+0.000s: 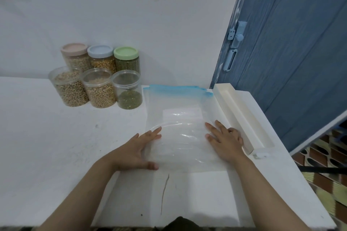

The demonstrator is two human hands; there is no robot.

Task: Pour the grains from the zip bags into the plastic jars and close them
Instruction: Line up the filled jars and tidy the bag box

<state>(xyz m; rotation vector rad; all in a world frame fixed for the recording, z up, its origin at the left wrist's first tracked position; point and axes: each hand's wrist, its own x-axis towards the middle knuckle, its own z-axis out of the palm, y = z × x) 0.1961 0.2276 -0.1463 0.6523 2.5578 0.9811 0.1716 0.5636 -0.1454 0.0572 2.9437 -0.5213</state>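
You are pressing the clear, blue-zippered plastic zip bags (180, 118) flat on the white table (56, 146) — left hand (137, 148) and right hand (223, 140) lying fingers straight, grasping nothing — likely smoothing emptied bags while three lidless clear jars (97, 88) are waiting nearby.

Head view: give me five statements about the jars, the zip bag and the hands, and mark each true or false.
1. Both hands, the left hand and the right hand, lie flat on the zip bag. True.
2. The zip bag is full of grains. False: it looks empty and flattened.
3. The back row of jars carries lids: pink lid, blue lid, green lid. True.
4. The three front jars are closed. False: they stand open, with no lids.
5. The front right jar is filled to the brim. False: its green grains fill only the lower part.
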